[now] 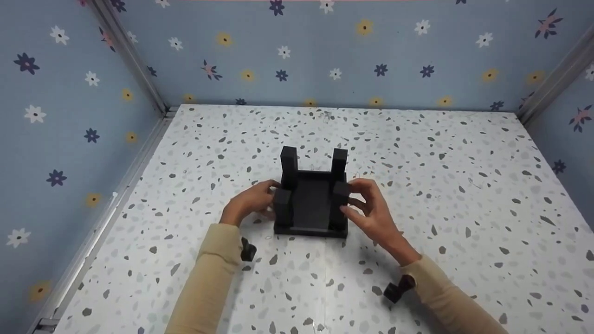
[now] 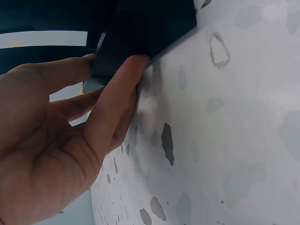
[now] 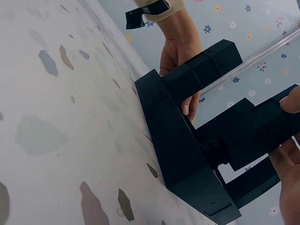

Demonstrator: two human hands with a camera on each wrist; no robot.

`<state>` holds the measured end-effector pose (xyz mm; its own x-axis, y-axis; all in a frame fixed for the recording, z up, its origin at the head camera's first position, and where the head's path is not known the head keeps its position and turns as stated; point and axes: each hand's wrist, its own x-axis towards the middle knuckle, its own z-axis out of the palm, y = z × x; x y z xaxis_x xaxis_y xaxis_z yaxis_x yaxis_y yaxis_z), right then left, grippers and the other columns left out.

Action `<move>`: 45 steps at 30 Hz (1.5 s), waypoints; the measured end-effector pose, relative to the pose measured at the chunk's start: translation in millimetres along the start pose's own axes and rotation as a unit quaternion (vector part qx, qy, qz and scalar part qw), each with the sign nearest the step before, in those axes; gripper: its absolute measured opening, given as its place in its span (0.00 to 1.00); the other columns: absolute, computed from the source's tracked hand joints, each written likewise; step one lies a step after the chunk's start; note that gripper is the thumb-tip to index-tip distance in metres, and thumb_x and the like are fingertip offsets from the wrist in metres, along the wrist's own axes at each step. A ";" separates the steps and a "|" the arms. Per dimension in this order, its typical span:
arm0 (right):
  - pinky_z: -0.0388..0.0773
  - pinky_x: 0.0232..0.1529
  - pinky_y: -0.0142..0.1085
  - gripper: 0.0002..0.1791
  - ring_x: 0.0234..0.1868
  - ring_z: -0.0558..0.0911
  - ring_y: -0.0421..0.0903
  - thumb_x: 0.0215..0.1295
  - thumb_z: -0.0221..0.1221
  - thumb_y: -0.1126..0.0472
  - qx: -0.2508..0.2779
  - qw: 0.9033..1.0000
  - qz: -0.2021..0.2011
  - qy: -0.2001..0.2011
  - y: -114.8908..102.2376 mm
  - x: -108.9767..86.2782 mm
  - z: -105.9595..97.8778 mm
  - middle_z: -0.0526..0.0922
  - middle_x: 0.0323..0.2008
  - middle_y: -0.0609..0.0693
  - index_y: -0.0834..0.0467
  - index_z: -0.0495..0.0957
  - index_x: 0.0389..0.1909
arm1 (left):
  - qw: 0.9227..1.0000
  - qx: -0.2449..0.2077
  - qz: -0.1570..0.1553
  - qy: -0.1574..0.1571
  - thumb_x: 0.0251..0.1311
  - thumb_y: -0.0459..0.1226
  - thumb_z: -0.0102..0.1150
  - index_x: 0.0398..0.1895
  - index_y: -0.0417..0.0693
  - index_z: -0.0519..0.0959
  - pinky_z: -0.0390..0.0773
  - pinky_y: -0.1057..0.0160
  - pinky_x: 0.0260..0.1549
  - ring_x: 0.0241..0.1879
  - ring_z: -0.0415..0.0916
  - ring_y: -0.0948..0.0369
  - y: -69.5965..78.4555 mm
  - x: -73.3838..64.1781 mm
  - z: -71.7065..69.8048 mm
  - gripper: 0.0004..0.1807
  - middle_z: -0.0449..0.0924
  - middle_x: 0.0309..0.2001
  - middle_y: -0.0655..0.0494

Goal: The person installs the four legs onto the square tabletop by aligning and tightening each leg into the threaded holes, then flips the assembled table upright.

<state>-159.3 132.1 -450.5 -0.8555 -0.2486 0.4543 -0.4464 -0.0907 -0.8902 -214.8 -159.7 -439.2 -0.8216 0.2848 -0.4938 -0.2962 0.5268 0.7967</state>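
Observation:
A small black table lies upside down, its base flat on the speckled surface and its several block-like legs pointing up. My left hand grips the base's left side, near the left legs; in the left wrist view its fingertips press on a black edge. At the near right leg, my right hand pinches the upper part between thumb and fingers. From the right wrist side, this leg stands slightly off the base, and a dark threaded part shows in the gap.
White speckled tabletop surrounds the black piece. Blue flowered panels rise at the back and both sides, with metal rails at the corners. Black wrist devices sit at both sleeve cuffs.

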 end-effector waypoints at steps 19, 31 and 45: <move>0.79 0.52 0.36 0.28 0.54 0.76 0.44 0.57 0.61 0.77 -0.073 0.994 -0.042 -0.071 -1.0 -3.8 -12.2 0.70 0.55 0.52 0.68 0.63 0.59 | 1.000 0.007 -0.001 -0.001 0.62 0.36 0.54 0.69 0.47 0.61 0.81 0.61 0.39 0.38 0.80 0.58 -4.1 2.1 0.2 0.31 0.72 0.60 0.43; 0.80 0.50 0.37 0.28 0.52 0.76 0.38 0.52 0.63 0.80 -0.112 0.991 -0.052 -0.046 -19.5 0.6 -4.3 0.70 0.50 0.62 0.74 0.64 0.54 | 1.000 -0.002 -0.007 -0.003 0.62 0.36 0.54 0.69 0.47 0.61 0.81 0.60 0.41 0.40 0.80 0.57 -2.5 0.8 0.4 0.31 0.71 0.60 0.42; 0.76 0.57 0.37 0.16 0.56 0.77 0.39 0.59 0.55 0.80 -0.105 0.992 -0.071 0.021 -22.7 2.2 6.2 0.71 0.50 0.69 0.76 0.63 0.48 | 1.000 0.011 -0.004 0.002 0.61 0.37 0.56 0.68 0.48 0.62 0.81 0.61 0.41 0.40 0.80 0.57 -2.9 1.4 -0.4 0.31 0.72 0.59 0.43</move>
<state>-149.4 127.7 -429.5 -0.7887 -0.2077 0.5787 -0.6036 0.0829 -0.7930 -215.3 -161.1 -442.1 -0.8207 0.2773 -0.4995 -0.2929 0.5465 0.7846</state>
